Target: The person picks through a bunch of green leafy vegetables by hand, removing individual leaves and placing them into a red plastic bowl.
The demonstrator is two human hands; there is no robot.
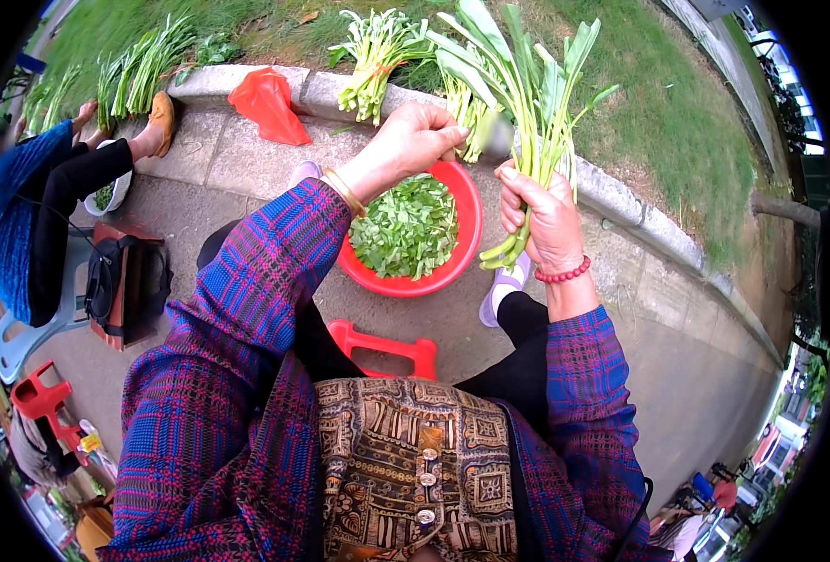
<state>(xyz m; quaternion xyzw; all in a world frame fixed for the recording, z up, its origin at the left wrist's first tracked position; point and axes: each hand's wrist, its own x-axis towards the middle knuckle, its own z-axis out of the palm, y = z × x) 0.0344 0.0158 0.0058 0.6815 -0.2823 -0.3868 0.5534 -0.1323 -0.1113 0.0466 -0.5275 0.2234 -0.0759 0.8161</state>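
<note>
My right hand (546,215) is closed round the lower stems of a bunch of long-leaved water spinach (539,112), held upright with the cut ends sticking out below the fist. A red bead bracelet circles that wrist. My left hand (413,140) is over the far rim of a red plastic basin (471,225), thumb and fingers pinched together. Whatever is between those fingertips is too small to make out. Inside the basin lie torn green leaves and short stem pieces (406,227). Behind my left hand, a tied bundle of greens (377,61) rests on the curb.
A red plastic bag (270,105) lies against the stone curb (621,197), with grass beyond. Under me shows a red stool (387,347). To the left, another person in blue (31,215) sits near a white bowl (111,187), a brown bag (129,281) and a red stool (42,398).
</note>
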